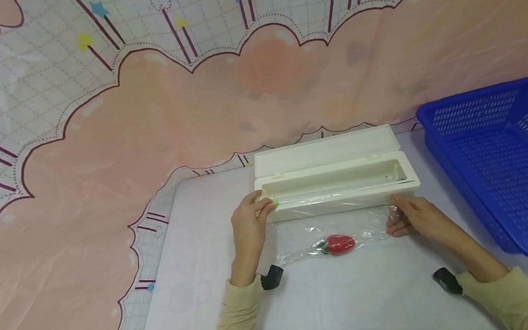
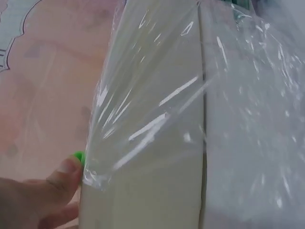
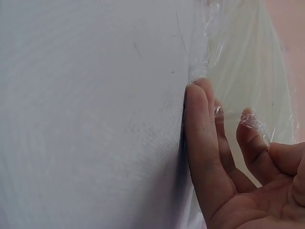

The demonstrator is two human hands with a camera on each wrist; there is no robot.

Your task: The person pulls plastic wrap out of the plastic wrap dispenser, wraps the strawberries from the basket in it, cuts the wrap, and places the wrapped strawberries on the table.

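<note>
A white cling film dispenser [image 1: 340, 204] lies on the table with its lid [image 1: 327, 150] raised. Clear cling film [image 1: 374, 224] runs from its front edge, over a red, tapered fruit or vegetable [image 1: 340, 244] with a green top. My left hand [image 1: 250, 227] is at the dispenser's left end, thumb and finger pinching a small green slider [image 2: 80, 156] on the front rim. At the right end, my right hand [image 1: 421, 218] holds the film's edge; in the right wrist view, crumpled film clings around its fingertips [image 3: 248, 119].
A blue plastic basket [image 1: 472, 186] stands on the right, with something green at its right edge. Behind the dispenser hangs a pink patterned cloth [image 1: 174, 125]. Black wrist cameras sit at both cuffs, and white covering [image 1: 196, 251] spreads over the table.
</note>
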